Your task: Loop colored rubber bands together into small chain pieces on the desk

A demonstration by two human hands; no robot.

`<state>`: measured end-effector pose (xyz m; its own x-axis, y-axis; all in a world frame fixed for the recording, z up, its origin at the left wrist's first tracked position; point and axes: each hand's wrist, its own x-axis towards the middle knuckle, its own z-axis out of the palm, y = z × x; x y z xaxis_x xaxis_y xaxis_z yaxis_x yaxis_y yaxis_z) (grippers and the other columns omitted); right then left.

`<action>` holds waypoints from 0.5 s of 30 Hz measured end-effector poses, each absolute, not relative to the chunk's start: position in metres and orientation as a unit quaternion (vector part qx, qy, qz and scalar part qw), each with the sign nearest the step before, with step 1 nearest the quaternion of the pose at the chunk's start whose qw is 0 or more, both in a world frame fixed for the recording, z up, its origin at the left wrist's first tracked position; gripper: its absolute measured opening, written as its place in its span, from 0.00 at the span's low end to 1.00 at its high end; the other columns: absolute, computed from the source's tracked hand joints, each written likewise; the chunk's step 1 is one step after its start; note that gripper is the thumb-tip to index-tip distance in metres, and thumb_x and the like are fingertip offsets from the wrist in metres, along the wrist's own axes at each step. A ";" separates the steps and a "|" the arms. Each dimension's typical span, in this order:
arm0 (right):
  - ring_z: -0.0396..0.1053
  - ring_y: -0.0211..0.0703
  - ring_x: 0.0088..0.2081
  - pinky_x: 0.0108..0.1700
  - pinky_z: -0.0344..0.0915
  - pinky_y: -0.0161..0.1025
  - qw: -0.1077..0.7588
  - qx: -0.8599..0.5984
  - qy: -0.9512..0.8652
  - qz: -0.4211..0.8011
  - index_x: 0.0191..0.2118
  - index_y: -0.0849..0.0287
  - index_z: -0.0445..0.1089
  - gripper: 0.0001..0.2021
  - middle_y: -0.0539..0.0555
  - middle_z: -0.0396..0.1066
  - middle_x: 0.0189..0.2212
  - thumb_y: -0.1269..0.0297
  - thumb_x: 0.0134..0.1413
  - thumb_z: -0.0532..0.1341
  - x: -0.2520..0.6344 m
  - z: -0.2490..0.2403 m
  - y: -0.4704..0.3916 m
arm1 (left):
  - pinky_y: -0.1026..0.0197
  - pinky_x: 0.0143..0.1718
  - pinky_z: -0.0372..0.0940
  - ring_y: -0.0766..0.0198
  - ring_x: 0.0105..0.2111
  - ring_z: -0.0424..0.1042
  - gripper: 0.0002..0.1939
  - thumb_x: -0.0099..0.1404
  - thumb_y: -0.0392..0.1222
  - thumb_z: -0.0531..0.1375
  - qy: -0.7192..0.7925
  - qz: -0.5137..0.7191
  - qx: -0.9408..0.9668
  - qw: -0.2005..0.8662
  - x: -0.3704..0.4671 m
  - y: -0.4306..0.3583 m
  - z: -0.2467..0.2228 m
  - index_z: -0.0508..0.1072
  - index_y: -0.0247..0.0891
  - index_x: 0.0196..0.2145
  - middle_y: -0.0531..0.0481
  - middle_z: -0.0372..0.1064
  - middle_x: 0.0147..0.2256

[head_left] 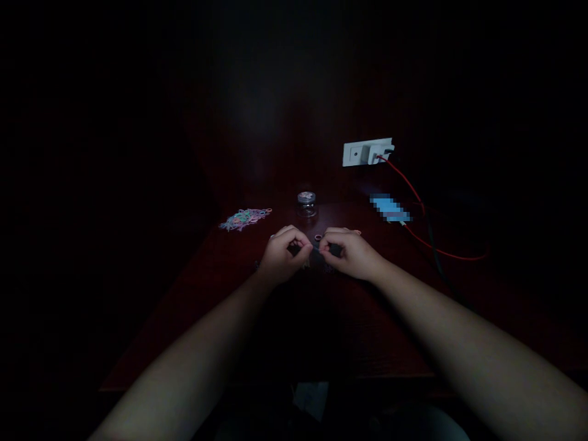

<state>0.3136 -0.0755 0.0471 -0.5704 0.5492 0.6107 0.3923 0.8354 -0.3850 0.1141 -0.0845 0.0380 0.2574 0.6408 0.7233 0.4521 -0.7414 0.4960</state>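
My left hand [285, 252] and my right hand [348, 252] face each other above the dark red table, thumb and fingers pinched. Between their fingertips stretches a thin bluish hair tie [316, 248], and both hands grip it. Just behind the gap between the hands lies a small pinkish hair tie [318, 237]. An orange-pink one [357, 231] shows partly behind my right hand. More small items lie beneath the hands, too dark to make out. To the left is a heap of pastel hair ties [245, 218].
A clear round jar [307, 203] with a lid stands behind my hands. At right lies a phone with a lit, blurred screen [390, 208]. Its red cable [408, 180] runs to a charger [377, 153] in the wall socket [354, 154]. A dark cord [432, 242] hangs beside it.
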 end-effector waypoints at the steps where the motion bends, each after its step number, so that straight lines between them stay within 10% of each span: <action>1: 0.64 0.36 0.30 0.35 0.57 0.34 0.381 -0.267 -0.879 0.106 0.28 0.60 0.68 0.04 0.50 0.67 0.27 0.74 0.51 0.59 0.313 0.048 -0.076 | 0.63 0.32 0.61 0.67 0.29 0.65 0.04 0.60 0.35 0.60 0.351 0.514 0.777 0.097 0.113 -0.085 0.039 0.70 0.36 0.27 0.51 0.66 0.28; 15: 0.65 0.39 0.31 0.35 0.60 0.36 0.413 -0.278 -0.858 0.123 0.29 0.59 0.65 0.03 0.52 0.67 0.28 0.73 0.49 0.57 0.315 0.050 -0.079 | 0.65 0.26 0.61 0.67 0.23 0.65 0.11 0.56 0.45 0.61 0.550 0.358 0.714 0.246 -0.017 -0.102 0.023 0.76 0.33 0.30 0.50 0.70 0.24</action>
<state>0.3150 -0.0794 0.0501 -0.5041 0.5792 0.6406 0.3766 0.8150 -0.4404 -0.0169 -0.1020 0.0232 0.1400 0.9605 0.2406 0.6092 -0.2751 0.7438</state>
